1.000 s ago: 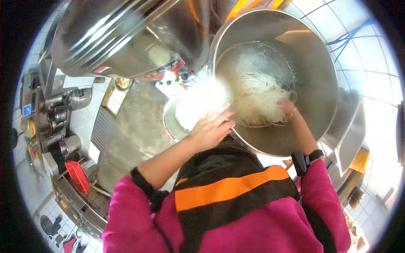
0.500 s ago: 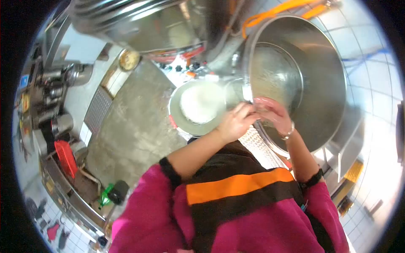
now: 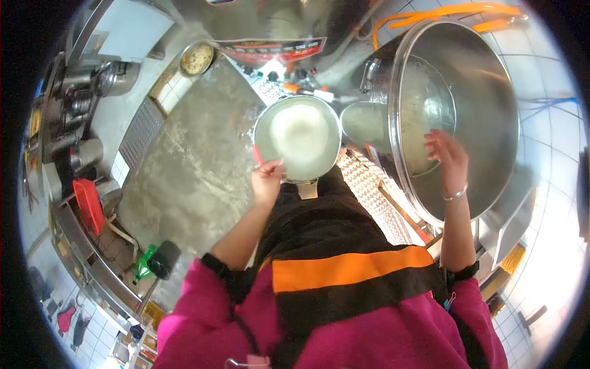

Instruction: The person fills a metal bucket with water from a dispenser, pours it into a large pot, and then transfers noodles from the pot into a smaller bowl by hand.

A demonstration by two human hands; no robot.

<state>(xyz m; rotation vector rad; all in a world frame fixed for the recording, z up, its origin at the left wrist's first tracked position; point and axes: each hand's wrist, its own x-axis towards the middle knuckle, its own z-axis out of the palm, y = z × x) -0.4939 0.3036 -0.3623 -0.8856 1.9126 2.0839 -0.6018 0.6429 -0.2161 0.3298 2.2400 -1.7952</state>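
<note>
My left hand (image 3: 268,180) is at the lower left rim of a round metal pot (image 3: 262,130) that holds a whitish, foamy content (image 3: 299,130). Its fingers are curled near the rim; whether they grip it is unclear. Over the opening of a large steel pot (image 3: 485,132), my right hand (image 3: 448,158) hangs with its fingers apart and nothing in them. A silver bracelet (image 3: 455,193) circles that wrist. Inside the large pot lies cloudy liquid (image 3: 424,111).
A big steel vessel with a red label (image 3: 270,49) stands at the top. Orange hose (image 3: 455,11) runs at the upper right. Down the left are a red basket (image 3: 90,206), a green bottle (image 3: 144,264) and a perforated mat (image 3: 141,134).
My hands were close together at the large pot's near rim. They have parted: the left moved left to the smaller pot, the right moved up and right over the large pot's opening.
</note>
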